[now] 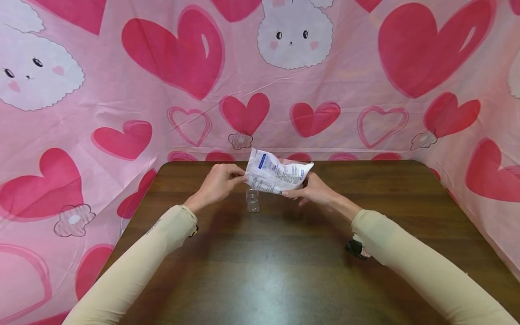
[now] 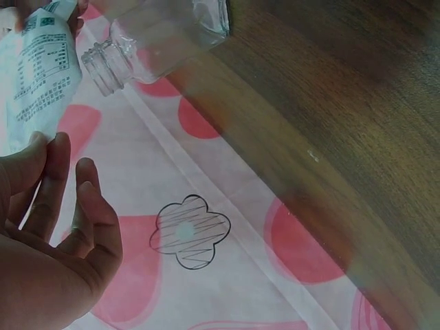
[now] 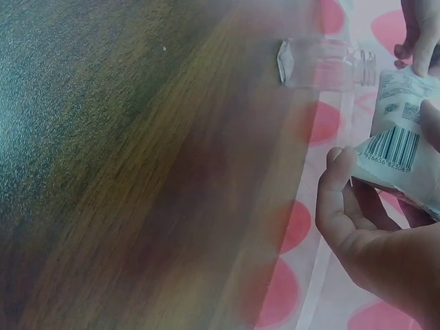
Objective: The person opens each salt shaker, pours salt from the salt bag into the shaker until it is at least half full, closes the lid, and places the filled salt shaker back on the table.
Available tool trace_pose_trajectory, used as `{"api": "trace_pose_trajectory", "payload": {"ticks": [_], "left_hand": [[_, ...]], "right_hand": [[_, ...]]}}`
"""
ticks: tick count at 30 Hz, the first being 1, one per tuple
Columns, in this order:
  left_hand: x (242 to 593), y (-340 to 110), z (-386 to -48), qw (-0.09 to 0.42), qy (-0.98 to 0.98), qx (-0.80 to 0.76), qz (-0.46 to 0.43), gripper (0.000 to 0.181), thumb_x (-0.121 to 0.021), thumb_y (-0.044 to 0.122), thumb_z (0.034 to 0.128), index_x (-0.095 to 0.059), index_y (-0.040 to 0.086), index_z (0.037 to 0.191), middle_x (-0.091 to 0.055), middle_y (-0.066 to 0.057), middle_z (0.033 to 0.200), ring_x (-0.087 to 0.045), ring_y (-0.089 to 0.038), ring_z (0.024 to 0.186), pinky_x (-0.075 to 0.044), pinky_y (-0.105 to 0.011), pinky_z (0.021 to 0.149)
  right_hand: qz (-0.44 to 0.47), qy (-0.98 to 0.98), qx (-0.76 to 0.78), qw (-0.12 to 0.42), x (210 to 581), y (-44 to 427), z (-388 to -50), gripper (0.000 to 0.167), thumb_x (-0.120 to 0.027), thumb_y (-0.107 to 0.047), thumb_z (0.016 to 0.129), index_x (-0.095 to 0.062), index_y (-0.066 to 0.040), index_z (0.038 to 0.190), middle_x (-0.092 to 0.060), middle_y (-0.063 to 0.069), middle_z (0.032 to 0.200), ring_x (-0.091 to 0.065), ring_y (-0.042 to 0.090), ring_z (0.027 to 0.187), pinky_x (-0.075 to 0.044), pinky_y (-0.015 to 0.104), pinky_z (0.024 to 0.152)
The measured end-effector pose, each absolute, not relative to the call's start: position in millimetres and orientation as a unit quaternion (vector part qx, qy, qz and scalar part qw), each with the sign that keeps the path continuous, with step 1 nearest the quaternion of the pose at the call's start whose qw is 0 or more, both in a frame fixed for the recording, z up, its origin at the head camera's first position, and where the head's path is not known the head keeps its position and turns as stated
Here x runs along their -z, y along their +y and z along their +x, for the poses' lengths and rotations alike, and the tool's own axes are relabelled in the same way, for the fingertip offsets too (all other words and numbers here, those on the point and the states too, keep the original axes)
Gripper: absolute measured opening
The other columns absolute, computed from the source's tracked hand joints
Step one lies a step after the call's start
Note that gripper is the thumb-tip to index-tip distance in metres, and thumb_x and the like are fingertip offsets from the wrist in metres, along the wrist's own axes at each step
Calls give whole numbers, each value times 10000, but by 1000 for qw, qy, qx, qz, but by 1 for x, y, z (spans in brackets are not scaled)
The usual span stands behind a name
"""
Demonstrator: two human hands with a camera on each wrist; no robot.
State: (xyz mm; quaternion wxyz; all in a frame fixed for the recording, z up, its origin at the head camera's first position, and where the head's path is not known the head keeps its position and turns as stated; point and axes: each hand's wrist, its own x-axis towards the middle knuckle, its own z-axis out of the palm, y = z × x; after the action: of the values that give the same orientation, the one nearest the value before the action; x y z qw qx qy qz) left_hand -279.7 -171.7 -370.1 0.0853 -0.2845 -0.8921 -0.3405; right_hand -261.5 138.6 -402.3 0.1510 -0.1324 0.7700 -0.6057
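A white packet (image 1: 276, 174) with blue and black print is held tilted above the table, between both hands. My left hand (image 1: 217, 183) pinches its left edge between thumb and fingertips. The right hand (image 1: 314, 192) grips the lower right end, thumb on the near side. Just below the packet, a clear bottle (image 1: 253, 202) stands upright on the table. Its threaded neck (image 2: 106, 69) is uncapped in the left wrist view. In the right wrist view, a barcode (image 3: 392, 148) shows on the packet (image 3: 430, 172), close to the bottle's mouth. The packet's contents are hidden.
The brown wooden table (image 1: 252, 271) has rounded far corners. A pink cloth (image 1: 280, 85) with hearts and rabbit faces hangs behind it and along both sides. Dark wrist gear (image 1: 356, 249) shows under the right sleeve (image 1: 414, 262).
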Motion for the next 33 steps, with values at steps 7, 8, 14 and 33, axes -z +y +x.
{"api": "trace_pose_trajectory", "payload": {"ticks": [7, 8, 14, 33], "left_hand": [[370, -173, -280, 87, -892, 337, -287, 74, -801, 73, 944, -830, 48, 1008, -766, -25, 913, -585, -185, 765, -502, -370, 724], [370, -173, -280, 87, -892, 337, -288, 75, -801, 74, 945, -831, 50, 1008, -765, -24, 913, -585, -185, 766, -502, -370, 725], [369, -173, -279, 86, -891, 336, -292, 82, -800, 70, 944, -831, 50, 1018, -768, -23, 921, -593, -177, 773, -505, -368, 730], [370, -174, -278, 80, -894, 339, -284, 85, -800, 60, 941, -831, 57, 1020, -764, -23, 920, -573, -196, 775, -495, -367, 718]], "right_hand": [[-131, 781, 594, 145, 399, 137, -262, 504, -864, -165, 888, -610, -40, 1304, -706, 155, 1145, -671, 403, 974, -586, 586, 744], [-131, 781, 593, 145, 399, 137, -262, 503, -864, -163, 888, -610, -37, 1304, -706, 155, 1145, -672, 397, 970, -584, 593, 748], [-130, 782, 592, 147, 399, 137, -261, 499, -860, -159, 892, -608, -31, 1303, -704, 157, 1141, -673, 408, 969, -588, 584, 749], [-133, 792, 578, 147, 397, 137, -261, 494, -858, -195, 894, -607, -38, 1289, -699, 153, 1134, -651, 447, 1017, -591, 551, 741]]}}
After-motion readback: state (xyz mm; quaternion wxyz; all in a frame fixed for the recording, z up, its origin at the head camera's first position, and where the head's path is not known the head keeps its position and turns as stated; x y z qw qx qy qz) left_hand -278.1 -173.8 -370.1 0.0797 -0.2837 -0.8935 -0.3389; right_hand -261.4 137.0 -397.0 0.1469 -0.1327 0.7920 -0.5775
